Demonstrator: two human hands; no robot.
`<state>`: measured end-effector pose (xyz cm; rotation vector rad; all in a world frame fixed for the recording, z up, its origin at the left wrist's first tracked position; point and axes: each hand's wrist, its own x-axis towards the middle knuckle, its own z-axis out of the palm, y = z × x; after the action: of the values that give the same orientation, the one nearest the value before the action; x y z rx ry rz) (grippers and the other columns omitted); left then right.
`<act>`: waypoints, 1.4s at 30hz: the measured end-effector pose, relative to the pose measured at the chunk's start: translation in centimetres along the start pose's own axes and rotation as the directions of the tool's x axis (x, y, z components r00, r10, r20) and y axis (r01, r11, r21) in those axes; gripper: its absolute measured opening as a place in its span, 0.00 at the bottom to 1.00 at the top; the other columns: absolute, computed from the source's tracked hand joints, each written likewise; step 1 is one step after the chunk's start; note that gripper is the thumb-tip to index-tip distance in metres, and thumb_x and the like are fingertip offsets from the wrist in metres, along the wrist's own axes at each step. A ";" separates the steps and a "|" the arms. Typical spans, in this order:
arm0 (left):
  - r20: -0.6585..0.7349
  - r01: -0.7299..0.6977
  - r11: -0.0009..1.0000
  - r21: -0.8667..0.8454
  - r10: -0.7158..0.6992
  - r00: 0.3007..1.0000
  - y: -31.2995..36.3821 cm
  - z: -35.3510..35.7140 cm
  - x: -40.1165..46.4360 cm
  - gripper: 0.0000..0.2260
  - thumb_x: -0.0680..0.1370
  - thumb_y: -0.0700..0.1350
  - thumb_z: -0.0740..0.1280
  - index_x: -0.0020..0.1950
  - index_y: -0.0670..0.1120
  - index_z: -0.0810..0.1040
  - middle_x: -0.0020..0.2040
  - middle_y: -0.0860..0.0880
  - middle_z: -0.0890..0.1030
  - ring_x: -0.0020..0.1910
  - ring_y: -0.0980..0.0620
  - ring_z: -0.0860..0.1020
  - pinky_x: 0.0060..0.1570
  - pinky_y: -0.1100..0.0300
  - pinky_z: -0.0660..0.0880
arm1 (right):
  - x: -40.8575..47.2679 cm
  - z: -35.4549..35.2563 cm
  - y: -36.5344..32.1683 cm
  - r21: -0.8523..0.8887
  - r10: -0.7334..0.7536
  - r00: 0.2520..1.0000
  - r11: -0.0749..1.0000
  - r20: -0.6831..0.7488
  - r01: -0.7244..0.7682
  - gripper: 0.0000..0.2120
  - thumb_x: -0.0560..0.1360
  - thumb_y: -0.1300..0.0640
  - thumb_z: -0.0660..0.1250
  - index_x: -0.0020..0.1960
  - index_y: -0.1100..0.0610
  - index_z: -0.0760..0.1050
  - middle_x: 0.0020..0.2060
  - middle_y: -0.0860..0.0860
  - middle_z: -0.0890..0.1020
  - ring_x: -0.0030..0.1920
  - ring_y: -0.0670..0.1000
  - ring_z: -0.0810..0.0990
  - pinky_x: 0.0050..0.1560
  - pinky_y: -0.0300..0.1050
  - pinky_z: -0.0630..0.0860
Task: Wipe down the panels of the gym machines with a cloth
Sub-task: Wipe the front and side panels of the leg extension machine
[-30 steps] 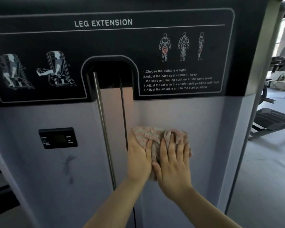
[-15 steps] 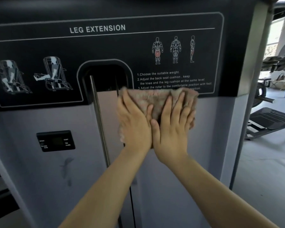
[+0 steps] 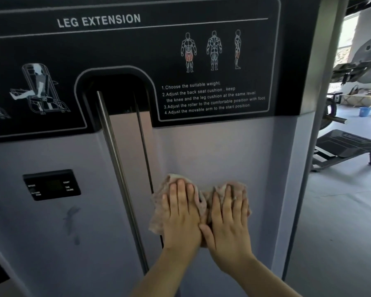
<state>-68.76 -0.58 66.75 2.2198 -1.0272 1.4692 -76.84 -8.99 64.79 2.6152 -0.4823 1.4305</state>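
- The person's left hand (image 3: 181,213) and right hand (image 3: 229,219) lie side by side, thumbs touching, both pressing a crumpled pinkish-beige cloth (image 3: 204,202) flat against the pale grey lower panel (image 3: 223,151) of the leg-extension machine.
- The fingers of both hands are straight and close together, laid over the cloth rather than curled round it; the cloth bunches up between the two hands and sticks out at the left edge.
- The cloth sits on the right half of the grey panel, just right of the vertical slot with its polished steel guide rod (image 3: 118,168), and well below the black instruction placard (image 3: 212,61).
- To do this stroke well, the palms should probably keep even pressure so the whole cloth stays in contact, and the passes should overlap.
- The bunched fold would likely wipe better if spread flat.
- A dark smudge (image 3: 72,221) shows on the left grey panel below the small black display (image 3: 51,184); that spot seems to need attention yet.
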 end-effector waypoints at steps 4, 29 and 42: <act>-0.106 0.014 0.999 0.031 -0.011 0.994 0.1 -2.8 7.1 0.36 0.75 0.52 0.51 0.74 0.39 0.36 0.75 0.39 0.35 0.74 0.45 0.34 0.73 0.50 0.35 | 6.7 -3.3 0.0 0.096 0.063 0.991 0.994 -0.117 -0.052 0.31 0.81 0.41 0.37 0.76 0.58 0.38 0.74 0.58 0.36 0.75 0.60 0.38 0.73 0.56 0.37; -0.155 -0.191 0.982 -0.006 0.188 0.970 8.2 -3.7 13.4 0.31 0.79 0.51 0.48 0.74 0.39 0.35 0.75 0.45 0.48 0.74 0.47 0.47 0.72 0.52 0.36 | 9.1 -7.3 7.1 0.201 0.255 0.949 0.955 -0.184 -0.217 0.38 0.79 0.39 0.36 0.74 0.69 0.49 0.74 0.65 0.44 0.76 0.60 0.41 0.75 0.53 0.41; -0.113 -0.301 0.947 -0.112 0.289 0.951 11.7 -2.1 10.5 0.33 0.76 0.48 0.49 0.75 0.39 0.36 0.74 0.47 0.53 0.74 0.47 0.50 0.73 0.55 0.38 | 5.5 -5.9 9.9 0.426 0.357 0.927 0.861 -0.120 -0.276 0.36 0.79 0.39 0.39 0.75 0.66 0.48 0.75 0.57 0.47 0.76 0.47 0.41 0.74 0.43 0.41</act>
<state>-75.92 -11.85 75.32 1.9505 -1.4291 1.5602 -82.07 -17.96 72.13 2.7448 -0.6864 2.0716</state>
